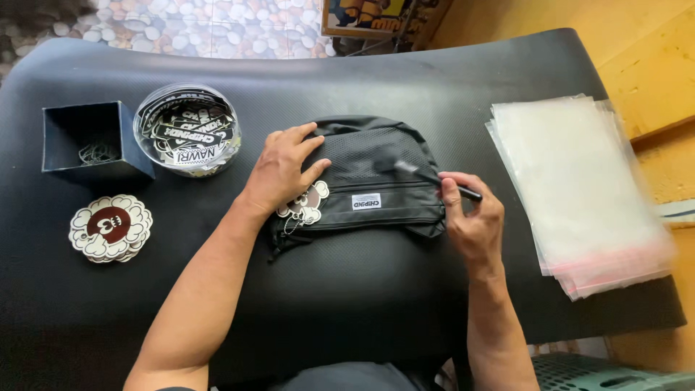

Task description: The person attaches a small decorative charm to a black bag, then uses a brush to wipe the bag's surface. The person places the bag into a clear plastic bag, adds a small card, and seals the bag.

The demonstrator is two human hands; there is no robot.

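Black padded tabletop [362, 304], pebble floor beyond. Black pouch [365, 185] centred; left hand [282, 170] flat on it, fingers released; right hand [470, 217] pinching a black strap end [434, 177]. Clear bags [579, 188] near right edge; near side open.

black mesh pouch [369, 181] | flat mid-mat | cloud-shaped tag [308, 204] at left end

Black mat [347, 304] w/ bag [369, 181], box [94, 141], tub [188, 137], polybags [586, 188].

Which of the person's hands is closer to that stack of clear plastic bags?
Right. The right hand sits at the black bag's right end, apart from the stack of clear plastic bags; the left hand rests on its far left side.
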